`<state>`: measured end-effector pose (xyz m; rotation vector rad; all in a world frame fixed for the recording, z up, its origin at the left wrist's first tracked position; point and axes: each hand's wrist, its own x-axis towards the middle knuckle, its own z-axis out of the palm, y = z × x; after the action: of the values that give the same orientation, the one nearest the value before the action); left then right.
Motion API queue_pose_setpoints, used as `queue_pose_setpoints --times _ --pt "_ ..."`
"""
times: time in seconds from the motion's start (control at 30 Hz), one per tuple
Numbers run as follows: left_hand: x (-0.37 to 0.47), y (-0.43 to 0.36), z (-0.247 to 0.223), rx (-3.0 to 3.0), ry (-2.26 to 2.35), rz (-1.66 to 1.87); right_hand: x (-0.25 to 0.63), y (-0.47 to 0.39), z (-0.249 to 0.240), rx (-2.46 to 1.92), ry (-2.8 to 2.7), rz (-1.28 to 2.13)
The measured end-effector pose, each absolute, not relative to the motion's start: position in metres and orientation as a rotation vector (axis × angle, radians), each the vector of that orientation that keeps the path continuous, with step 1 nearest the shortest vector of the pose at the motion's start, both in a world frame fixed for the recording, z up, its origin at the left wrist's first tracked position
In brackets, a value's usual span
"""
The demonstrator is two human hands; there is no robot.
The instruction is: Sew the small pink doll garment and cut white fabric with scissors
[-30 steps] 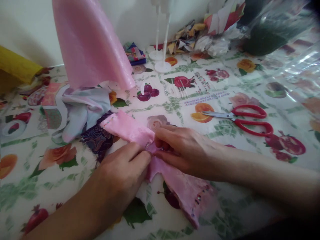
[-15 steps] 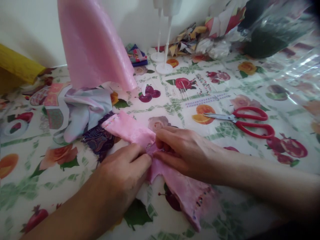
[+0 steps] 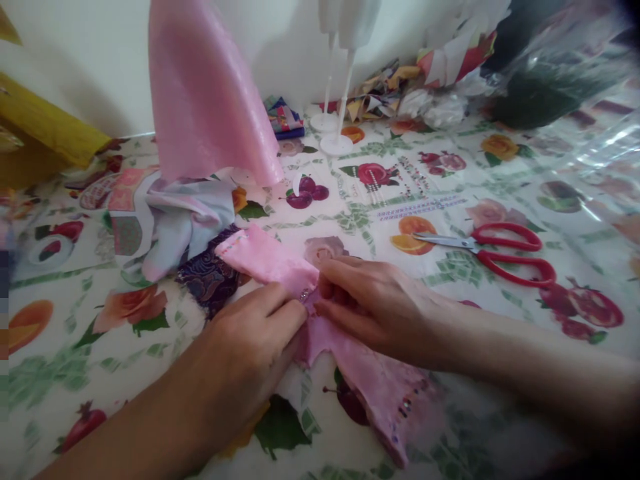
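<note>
Below — floral tablecloth (image 3: 350, 215), pale wall (image 3: 113, 60) behind.

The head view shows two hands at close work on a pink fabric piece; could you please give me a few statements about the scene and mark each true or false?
1. The left hand and right hand are both at the pink fabric piece. True.
2. The scissors have red handles. True.
3. The right hand is gripping the scissors. False: they lie apart from it on the patterned tablecloth.
4. The dark patterned cloth lies under the scissors. False: it lies by the far end of the pink fabric piece, on the picture's left.
5. Small shiny decorations show on the pink fabric piece. True.
</note>
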<state>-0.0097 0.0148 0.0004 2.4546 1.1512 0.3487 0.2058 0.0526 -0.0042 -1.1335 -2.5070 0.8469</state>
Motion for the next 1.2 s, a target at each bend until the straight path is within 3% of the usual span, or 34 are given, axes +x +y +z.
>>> queue_pose_setpoints --times 0.4,0.7,1.2 --pt "-0.01 0.018 0.005 2.379 1.201 0.26 0.199 0.048 -0.011 -1.181 -2.514 0.681" --pt "-0.012 0.018 0.006 2.371 1.21 0.259 0.211 0.056 0.001 -1.099 -2.518 0.943" --pt "-0.003 0.004 0.013 2.684 1.031 0.378 0.222 0.062 0.011 -1.144 -2.333 1.021"
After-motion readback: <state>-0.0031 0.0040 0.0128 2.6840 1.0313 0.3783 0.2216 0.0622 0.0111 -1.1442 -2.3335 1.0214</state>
